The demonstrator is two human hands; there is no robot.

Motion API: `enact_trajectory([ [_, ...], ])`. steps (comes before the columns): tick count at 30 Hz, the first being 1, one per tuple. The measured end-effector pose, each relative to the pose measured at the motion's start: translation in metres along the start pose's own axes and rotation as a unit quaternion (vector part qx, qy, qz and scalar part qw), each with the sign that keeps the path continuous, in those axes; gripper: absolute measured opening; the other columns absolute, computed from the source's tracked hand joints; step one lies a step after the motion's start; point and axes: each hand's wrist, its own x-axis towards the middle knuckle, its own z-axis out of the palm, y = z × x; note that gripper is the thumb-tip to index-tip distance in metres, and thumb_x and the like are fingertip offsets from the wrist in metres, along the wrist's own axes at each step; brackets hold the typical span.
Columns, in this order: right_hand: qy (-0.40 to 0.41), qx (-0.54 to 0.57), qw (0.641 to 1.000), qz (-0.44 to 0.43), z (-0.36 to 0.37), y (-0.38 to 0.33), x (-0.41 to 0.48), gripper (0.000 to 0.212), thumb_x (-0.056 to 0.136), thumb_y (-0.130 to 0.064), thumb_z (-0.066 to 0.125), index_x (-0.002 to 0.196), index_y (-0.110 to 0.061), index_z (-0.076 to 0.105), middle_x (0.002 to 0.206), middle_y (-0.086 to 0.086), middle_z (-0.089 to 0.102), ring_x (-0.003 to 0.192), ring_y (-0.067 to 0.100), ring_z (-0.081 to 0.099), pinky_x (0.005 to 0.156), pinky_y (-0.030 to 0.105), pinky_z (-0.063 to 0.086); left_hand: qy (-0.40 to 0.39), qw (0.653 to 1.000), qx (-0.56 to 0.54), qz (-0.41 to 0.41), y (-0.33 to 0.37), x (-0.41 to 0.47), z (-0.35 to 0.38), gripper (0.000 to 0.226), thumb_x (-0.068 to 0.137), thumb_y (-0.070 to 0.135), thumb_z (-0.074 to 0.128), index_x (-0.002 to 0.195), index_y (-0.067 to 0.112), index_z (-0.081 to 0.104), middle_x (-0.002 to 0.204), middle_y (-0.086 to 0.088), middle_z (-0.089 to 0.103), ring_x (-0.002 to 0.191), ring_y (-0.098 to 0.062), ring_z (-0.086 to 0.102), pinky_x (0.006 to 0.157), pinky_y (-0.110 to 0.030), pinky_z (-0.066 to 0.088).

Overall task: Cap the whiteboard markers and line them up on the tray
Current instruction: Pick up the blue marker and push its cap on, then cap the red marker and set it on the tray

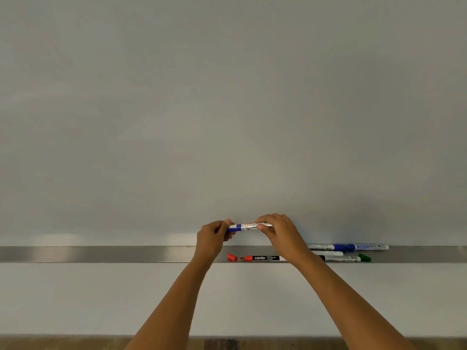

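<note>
While both hands (214,236) (275,229) grip a slim blue marker (243,227), loose red cap (232,257), brushed-metal tray (101,254)

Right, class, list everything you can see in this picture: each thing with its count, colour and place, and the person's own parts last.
Whiteboard: one, pale grey-white, fills the upper view.
Tray: one, silver metal, along the board's lower edge.
Blue marker in hand: one, blue cap at its left end, held above the tray.
Red marker: one, uncapped, tip pointing left, on the tray.
Red cap: one, loose, left of the red marker.
Blue markers on tray: apparently two, end to end, at the back right.
Green marker: one, capped, front right.
Left hand: pinches the cap end.
Right hand: grips the barrel.
</note>
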Motion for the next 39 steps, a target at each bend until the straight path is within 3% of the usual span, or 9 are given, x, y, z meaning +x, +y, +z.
enact_trajectory([
  [5,-0.055,-0.012,0.998,0.000,0.005,0.003,0.004,0.017,0.089,-0.017,0.060,0.105,-0.019,0.066,0.104,0.005,0.064,0.093,0.020,0.058,0.080,0.027,0.046,-0.082,0.991,0.096,0.043,-0.007,0.005,-0.008,0.022,0.088,0.024,0.059,0.102,0.010,0.069,0.102,-0.011,0.070,0.083,-0.016,0.055,0.066,-0.016,0.041],
  [13,-0.032,-0.098,0.994,0.024,0.054,0.015,-0.001,0.021,0.091,-0.010,0.056,0.111,-0.012,0.062,0.111,0.008,0.060,0.094,0.023,0.060,0.081,0.028,0.053,-0.029,0.984,0.171,0.032,-0.037,0.013,-0.016,0.021,0.087,0.015,0.061,0.107,0.006,0.064,0.113,-0.014,0.064,0.099,-0.024,0.060,0.087,-0.030,0.048],
  [21,-0.069,-0.149,0.986,0.018,0.095,0.026,0.005,0.032,0.085,-0.017,0.065,0.116,-0.012,0.059,0.114,0.010,0.063,0.102,0.025,0.059,0.088,0.029,0.051,-0.030,0.980,0.196,0.022,-0.079,0.019,-0.021,0.014,0.088,0.012,0.059,0.099,0.009,0.067,0.107,-0.011,0.065,0.088,-0.016,0.058,0.080,-0.024,0.047],
  [26,-0.061,-0.145,0.987,-0.009,0.106,0.033,0.010,0.028,0.081,-0.004,0.065,0.109,-0.006,0.062,0.108,0.015,0.068,0.098,0.029,0.061,0.088,0.031,0.047,-0.033,0.978,0.204,0.019,-0.093,0.025,-0.017,0.013,0.088,0.010,0.059,0.097,0.012,0.068,0.105,-0.009,0.066,0.082,-0.013,0.056,0.076,-0.020,0.044],
  [34,-0.090,-0.169,0.981,-0.023,0.113,0.038,0.006,0.030,0.085,-0.003,0.059,0.114,-0.008,0.056,0.113,0.012,0.060,0.098,0.025,0.058,0.081,0.031,0.054,-0.056,0.973,0.218,0.057,-0.097,0.029,-0.001,0.016,0.089,0.008,0.055,0.099,0.013,0.067,0.107,-0.007,0.066,0.091,-0.016,0.058,0.080,-0.019,0.044],
  [39,-0.077,-0.200,0.976,-0.042,0.115,0.041,0.007,0.029,0.078,0.001,0.066,0.106,-0.005,0.063,0.102,0.013,0.065,0.092,0.027,0.063,0.074,0.034,0.057,-0.094,0.960,0.239,0.109,-0.093,0.027,0.007,0.020,0.089,0.010,0.056,0.105,0.013,0.067,0.108,-0.008,0.065,0.096,-0.020,0.060,0.086,-0.028,0.049],
])
